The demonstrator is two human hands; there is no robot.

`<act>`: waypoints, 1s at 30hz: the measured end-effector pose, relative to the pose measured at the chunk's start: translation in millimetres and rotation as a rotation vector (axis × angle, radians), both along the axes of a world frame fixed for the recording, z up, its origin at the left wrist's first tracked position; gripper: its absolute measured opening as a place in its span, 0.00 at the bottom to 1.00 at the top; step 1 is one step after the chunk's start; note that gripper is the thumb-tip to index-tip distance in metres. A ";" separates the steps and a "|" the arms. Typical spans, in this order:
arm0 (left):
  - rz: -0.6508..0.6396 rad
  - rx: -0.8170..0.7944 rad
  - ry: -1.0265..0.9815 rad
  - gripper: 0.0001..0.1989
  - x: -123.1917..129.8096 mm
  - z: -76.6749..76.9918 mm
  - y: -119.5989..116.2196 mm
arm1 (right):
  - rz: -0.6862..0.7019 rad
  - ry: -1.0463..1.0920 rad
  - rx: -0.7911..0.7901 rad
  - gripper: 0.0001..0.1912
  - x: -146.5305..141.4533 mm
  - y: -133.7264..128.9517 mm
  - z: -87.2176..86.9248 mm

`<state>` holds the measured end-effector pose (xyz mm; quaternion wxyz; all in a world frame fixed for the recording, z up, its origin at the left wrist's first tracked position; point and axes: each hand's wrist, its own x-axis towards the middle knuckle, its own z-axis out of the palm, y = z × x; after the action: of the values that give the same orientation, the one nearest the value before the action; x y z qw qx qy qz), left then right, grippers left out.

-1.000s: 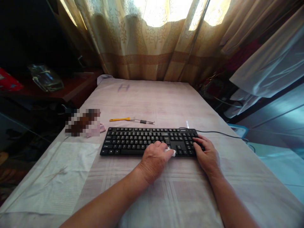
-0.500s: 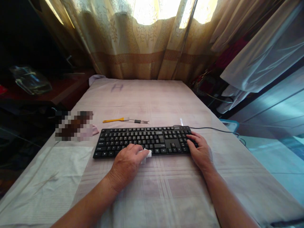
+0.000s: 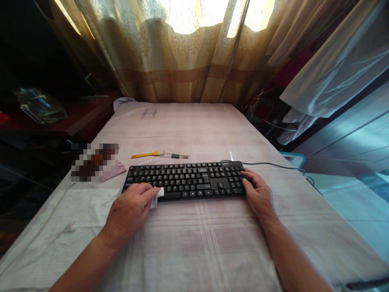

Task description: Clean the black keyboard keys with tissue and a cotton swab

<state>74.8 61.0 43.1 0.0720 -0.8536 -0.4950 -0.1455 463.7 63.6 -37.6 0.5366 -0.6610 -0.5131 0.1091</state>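
A black computer keyboard (image 3: 182,177) lies flat on the cloth-covered surface in front of me. My left hand (image 3: 130,205) is closed on a crumpled white tissue (image 3: 158,194), which it presses against the keyboard's lower left keys near the space bar. Part of the tissue hangs over the front edge. At the other end, my right hand (image 3: 259,194) grips the keyboard's right edge, fingertips resting over the number pad. Behind the keyboard lie a yellow-handled brush (image 3: 145,155) and a thin metal tool with a dark sleeve (image 3: 175,156).
A black cable (image 3: 267,164) runs from the keyboard off to the right. On the left are a pink cloth (image 3: 114,172), a blurred-out item (image 3: 92,162) and a whitish textured cloth (image 3: 69,227). Curtains (image 3: 182,61) hang behind; a glass container (image 3: 39,104) sits at far left.
My left hand has slid leftward along the keyboard's front rows with the tissue, baring the space bar. My right hand stays at the right end, barely shifted.
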 end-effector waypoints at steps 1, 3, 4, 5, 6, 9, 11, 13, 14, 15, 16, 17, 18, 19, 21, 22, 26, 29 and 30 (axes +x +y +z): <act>0.042 0.007 0.007 0.16 -0.6 1.9 1.9 | -0.003 0.022 -0.003 0.13 0.2 0.0 -0.7; 0.103 0.009 0.011 0.16 4.3 3.8 4.7 | -0.006 0.054 -0.007 0.14 0.1 0.0 -1.8; 0.114 -0.001 0.008 0.15 9.8 3.5 5.4 | -0.005 0.063 -0.010 0.14 -0.3 0.0 -2.2; 0.109 -0.016 0.000 0.14 17.0 2.5 5.7 | -0.004 0.070 -0.011 0.14 -0.7 0.0 -2.4; 0.093 -0.033 -0.010 0.13 25.5 1.0 5.6 | -0.001 0.074 -0.012 0.14 -1.2 0.1 -2.6; 0.030 -0.062 -0.039 0.11 51.3 -3.5 4.5 | 0.005 0.066 -0.006 0.13 -2.4 0.1 -2.0; -0.002 -0.081 -0.043 0.11 61.6 -4.1 4.6 | 0.008 0.047 0.000 0.13 -2.8 0.0 -0.9; -0.009 -0.098 -0.040 0.11 62.4 -2.4 5.6 | 0.011 0.024 0.006 0.13 -2.9 -0.4 0.5; -0.006 -0.106 -0.036 0.11 59.3 -1.0 6.3 | 0.013 0.011 0.009 0.13 -2.8 -0.6 1.2; 0.000 -0.117 -0.030 0.11 54.4 0.5 6.9 | 0.014 -0.004 0.011 0.13 -2.8 -0.8 1.9; 0.008 -0.127 -0.022 0.11 48.3 2.0 7.2 | 0.015 -0.019 0.013 0.13 -2.7 -1.1 2.4; 0.019 -0.137 -0.013 0.12 41.6 3.3 7.3 | 0.018 -0.034 0.014 0.13 -2.6 -1.3 2.9; 0.033 -0.147 -0.003 0.12 34.7 4.3 7.1 | 0.020 -0.047 0.014 0.13 -2.6 -1.6 3.2; 0.049 -0.153 0.004 0.13 28.0 5.1 6.7 | 0.021 -0.057 0.015 0.13 -2.7 -1.8 3.4; 0.086 -0.159 0.015 0.14 16.3 5.9 5.4 | 0.022 -0.075 0.018 0.12 -2.9 -2.2 3.6; 0.103 -0.163 0.019 0.15 11.2 6.1 4.8 | 0.020 -0.082 0.020 0.12 -3.0 -2.3 3.6; 0.157 -0.172 0.027 0.16 -5.2 7.7 4.4 | 0.017 -0.086 0.016 0.12 -3.0 -1.9 3.1; 0.189 -0.149 0.009 0.17 -10.4 10.1 5.8 | 0.015 -0.075 0.012 0.12 -2.9 -1.4 2.7; 0.193 -0.134 -0.004 0.16 -8.9 10.8 6.2 | 0.014 -0.073 0.014 0.12 -3.1 -1.3 2.7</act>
<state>65.9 67.2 53.9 0.0274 -0.8047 -0.5835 -0.1062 460.6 62.3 -34.9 0.5212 -0.6572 -0.5377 0.0853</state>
